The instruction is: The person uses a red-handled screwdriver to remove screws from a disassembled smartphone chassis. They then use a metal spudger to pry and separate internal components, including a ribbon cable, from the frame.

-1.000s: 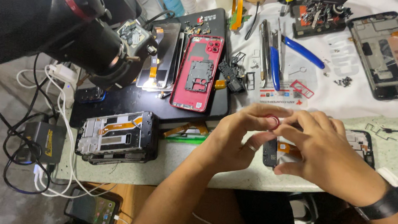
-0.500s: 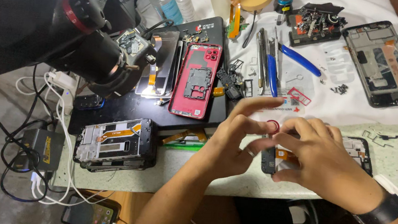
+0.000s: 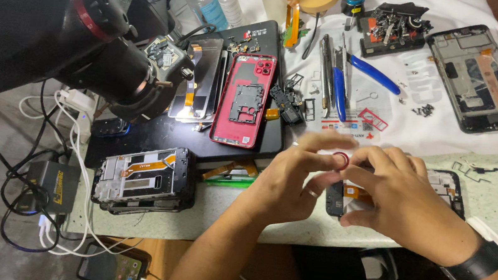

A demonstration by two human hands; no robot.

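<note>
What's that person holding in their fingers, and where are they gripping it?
A small red ring, pinched by its rim between the fingertips of the left hand and right hand, above an opened phone on the table.

Both my forearms come in from below and meet at the middle. My left hand [image 3: 292, 177] is raised, fingers loosely curled, fingertips pinching toward my right hand [image 3: 403, 200]. Right fingers curled over, palm down; black-and-white band on that wrist.
</note>
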